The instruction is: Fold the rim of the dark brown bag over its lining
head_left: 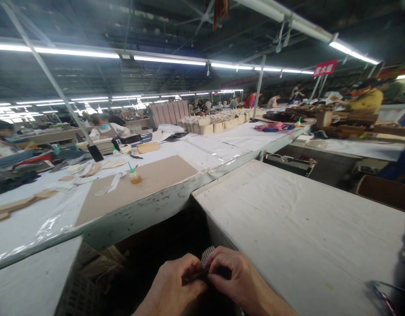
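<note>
Both of my hands meet at the bottom middle of the view, low in the dark gap between two tables. My left hand [176,283] and my right hand [233,278] are curled and pinched together on a small piece of black-and-white checked fabric [207,255], whose corner sticks up between the fingers. A thin dark strip runs between the fingertips. Most of the fabric is hidden by my fingers.
A white-covered table [288,228] lies to the right, and a long plastic-covered bench [149,206] crosses ahead with a brown board [146,182], a small glue bottle [135,174], paper pieces and small boxes [215,125]. A grey crate [77,294] sits bottom left. Other people work in the distance.
</note>
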Tool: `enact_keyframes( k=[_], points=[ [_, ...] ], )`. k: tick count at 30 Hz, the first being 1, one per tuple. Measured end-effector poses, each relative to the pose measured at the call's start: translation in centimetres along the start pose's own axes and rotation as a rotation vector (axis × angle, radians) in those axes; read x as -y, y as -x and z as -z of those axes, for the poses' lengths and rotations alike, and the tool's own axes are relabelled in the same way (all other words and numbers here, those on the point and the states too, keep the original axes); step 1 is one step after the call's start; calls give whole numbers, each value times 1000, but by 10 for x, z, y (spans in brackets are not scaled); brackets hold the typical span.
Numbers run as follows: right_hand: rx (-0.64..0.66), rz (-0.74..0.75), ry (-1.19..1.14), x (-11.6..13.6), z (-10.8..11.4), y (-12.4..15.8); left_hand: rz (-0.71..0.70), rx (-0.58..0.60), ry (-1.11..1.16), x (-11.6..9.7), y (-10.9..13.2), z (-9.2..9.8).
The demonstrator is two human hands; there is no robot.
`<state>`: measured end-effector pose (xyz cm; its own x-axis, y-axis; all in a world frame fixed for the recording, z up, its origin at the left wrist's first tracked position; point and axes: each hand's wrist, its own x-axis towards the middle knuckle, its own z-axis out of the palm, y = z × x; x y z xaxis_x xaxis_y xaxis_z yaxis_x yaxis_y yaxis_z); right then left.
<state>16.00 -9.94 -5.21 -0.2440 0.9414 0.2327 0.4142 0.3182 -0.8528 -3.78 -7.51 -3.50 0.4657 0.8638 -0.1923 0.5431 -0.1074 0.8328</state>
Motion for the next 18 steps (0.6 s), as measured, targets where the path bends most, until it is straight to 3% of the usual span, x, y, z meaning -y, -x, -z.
enact_keyframes(
  k=[7,18],
  points=[
    [-7,-23,-16,1,2,1,44,13,33,-6,3,2],
    [124,-15,-63,4,9,-1,18,57,4,-2,7,-4]
  ],
)
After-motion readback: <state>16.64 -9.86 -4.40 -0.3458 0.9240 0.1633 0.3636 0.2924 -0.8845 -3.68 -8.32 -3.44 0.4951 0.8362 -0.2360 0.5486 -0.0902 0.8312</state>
